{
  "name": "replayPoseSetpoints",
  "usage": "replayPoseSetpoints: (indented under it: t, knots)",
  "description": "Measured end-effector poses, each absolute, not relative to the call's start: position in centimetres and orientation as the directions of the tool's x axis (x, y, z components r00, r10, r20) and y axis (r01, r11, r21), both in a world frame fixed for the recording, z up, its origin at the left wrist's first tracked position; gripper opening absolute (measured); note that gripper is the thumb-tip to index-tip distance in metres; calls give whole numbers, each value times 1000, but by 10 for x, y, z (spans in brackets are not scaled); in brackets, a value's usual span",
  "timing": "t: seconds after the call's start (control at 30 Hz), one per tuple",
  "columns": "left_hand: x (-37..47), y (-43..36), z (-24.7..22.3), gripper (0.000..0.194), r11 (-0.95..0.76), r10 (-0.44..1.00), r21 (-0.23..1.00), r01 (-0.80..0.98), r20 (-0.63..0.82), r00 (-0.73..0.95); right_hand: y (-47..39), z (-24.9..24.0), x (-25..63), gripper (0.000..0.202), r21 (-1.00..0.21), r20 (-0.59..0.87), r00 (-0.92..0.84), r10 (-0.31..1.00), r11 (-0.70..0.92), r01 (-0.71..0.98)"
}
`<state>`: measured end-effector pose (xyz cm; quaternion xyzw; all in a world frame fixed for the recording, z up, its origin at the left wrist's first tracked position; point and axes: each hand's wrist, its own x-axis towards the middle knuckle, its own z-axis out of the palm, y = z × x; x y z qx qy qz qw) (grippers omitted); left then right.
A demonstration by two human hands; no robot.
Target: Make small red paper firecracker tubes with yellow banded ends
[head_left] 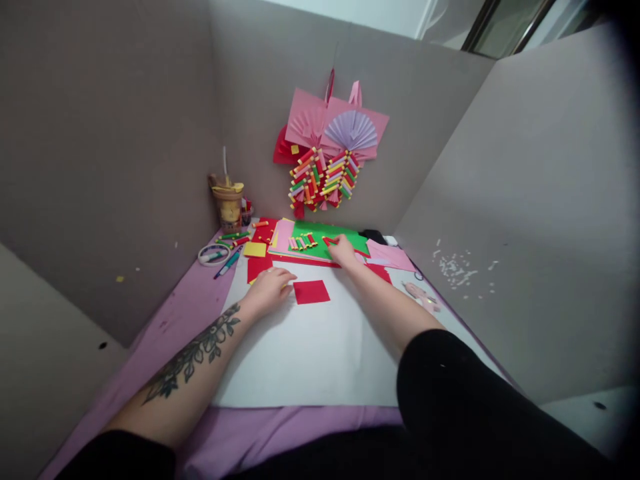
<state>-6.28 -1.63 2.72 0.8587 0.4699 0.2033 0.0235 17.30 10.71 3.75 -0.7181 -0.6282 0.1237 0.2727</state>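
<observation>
A red paper square [311,292] lies flat on the white mat [320,353]. Just left of it, my left hand [273,289] rests low over the mat with its fingers apart and nothing in them. Farther away, my right hand [342,251] is at the green paper [350,233], its fingers closed round a small red piece [329,241]. To the left of that hand, several short coloured paper rolls [303,242] lie in a row on the green sheet. What the palm of my right hand covers is hidden.
At the back left stand a cup [230,205], a tape roll [214,254], pens [229,261] and a yellow pad [255,250]. Pink paper [390,255] lies at the right. Paper fans and firecracker strings [341,179] hang on the grey back panel.
</observation>
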Motion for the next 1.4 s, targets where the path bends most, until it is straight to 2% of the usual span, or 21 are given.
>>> replayPoseSetpoints:
  t: [0.07, 0.13, 0.23, 0.33, 0.47, 0.57, 0.93, 1.13, 1.4]
  knots:
    - [-55, -18, 21, 31, -699, 712, 202, 686, 286, 641, 70, 31, 184, 32, -570, 119, 114, 986, -27, 821]
    - [-49, -18, 17, 31, -750, 661, 169, 640, 247, 709, 31, 21, 191, 31, -582, 65, 45, 997, 2, 813]
    - [-42, -18, 15, 28, -746, 664, 138, 651, 219, 715, -11, 13, 195, 31, -586, -10, -18, 1000, 9, 810]
    - [-40, -17, 17, 30, -739, 672, 130, 662, 226, 705, -21, 22, 197, 46, -582, -88, -100, 991, 30, 813]
    - [-42, -15, 16, 30, -743, 669, 157, 651, 224, 709, -8, 41, 205, 75, -536, -86, -410, 908, 305, 787]
    - [-43, -14, 14, 31, -736, 677, 176, 654, 209, 705, 5, 42, 210, 81, -533, -112, -554, 825, 420, 734]
    - [-43, -12, 10, 31, -739, 673, 179, 649, 225, 704, 17, 33, 214, 86, -608, -108, -550, 828, 383, 696]
    - [-45, -8, 5, 31, -755, 656, 176, 632, 236, 717, 13, 36, 213, 87, -616, -160, -526, 835, 332, 714]
    - [-45, -9, 6, 30, -754, 657, 188, 630, 244, 713, 10, 36, 212, 82, -606, -146, -503, 852, 324, 726]
